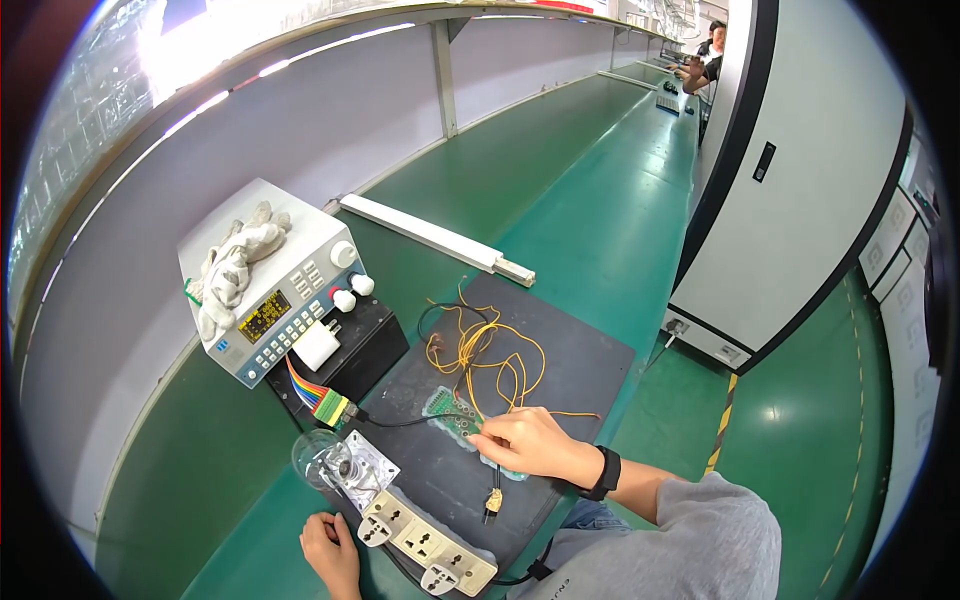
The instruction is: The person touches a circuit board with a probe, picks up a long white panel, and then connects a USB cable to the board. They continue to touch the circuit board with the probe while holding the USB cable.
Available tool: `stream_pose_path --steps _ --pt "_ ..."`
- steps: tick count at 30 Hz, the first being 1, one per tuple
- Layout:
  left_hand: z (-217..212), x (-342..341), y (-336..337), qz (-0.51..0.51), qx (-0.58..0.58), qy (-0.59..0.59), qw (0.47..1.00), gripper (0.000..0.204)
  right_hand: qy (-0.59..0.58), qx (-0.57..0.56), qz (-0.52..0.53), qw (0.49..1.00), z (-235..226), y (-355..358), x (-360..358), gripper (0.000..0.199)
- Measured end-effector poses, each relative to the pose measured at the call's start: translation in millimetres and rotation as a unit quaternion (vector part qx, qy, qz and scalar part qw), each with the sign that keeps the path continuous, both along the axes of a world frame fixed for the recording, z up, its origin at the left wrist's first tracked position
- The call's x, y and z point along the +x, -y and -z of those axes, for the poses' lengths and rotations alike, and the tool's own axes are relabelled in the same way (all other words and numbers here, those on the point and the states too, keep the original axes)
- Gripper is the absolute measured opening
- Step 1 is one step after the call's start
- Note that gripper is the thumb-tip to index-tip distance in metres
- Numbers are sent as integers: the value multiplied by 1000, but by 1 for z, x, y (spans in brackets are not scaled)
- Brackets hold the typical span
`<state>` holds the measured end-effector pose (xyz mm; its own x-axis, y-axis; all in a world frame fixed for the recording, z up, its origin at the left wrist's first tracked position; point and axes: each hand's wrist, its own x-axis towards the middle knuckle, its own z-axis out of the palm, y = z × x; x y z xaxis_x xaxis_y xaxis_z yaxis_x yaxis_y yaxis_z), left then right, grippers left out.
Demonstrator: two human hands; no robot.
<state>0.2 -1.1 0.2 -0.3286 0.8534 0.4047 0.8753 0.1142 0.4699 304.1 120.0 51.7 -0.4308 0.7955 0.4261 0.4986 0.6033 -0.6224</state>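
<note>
My right hand (530,444), with a black band at the wrist, reaches over a green circuit board (440,404) on the dark mat (590,350). Its fingers are pinched at the board's near edge; what they hold is hidden. A thin black cable (405,423) runs from a green connector with rainbow ribbon wires (330,407) toward these fingertips. Loose yellow wires (520,348) lie tangled just beyond the board. Lower left, my left hand (330,550) rests beside the power strip (425,543), fingers loosely bent and holding nothing.
A bench power supply (300,290) with a crumpled glove on top stands at left on a black box. Near it are a glass bulb on a metal base (372,462) and a white adapter (316,345). A white bar (430,235) lies behind; a grey cabinet (800,180) rises at right.
</note>
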Motion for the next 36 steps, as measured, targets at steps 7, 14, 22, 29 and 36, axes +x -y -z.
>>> stream_pose_path --steps 7,14,22,29,36 --pt "-1 0 -1 -3 2 -5 1000 15 -9 -5 7 1000 2 0 0 35" --pt "-1 1 0 -5 2 -3 1000 15 -5 2 6 1000 0 1 -1 35" --pt "-1 0 0 -8 -2 -7 1000 14 -8 -3 6 1000 1 0 0 34" --pt "0 0 0 -7 6 -5 1000 14 -4 -3 3 1000 -1 1 0 34" --pt "0 0 -1 -3 10 -9 1000 14 -8 -4 3 1000 -3 2 0 35"
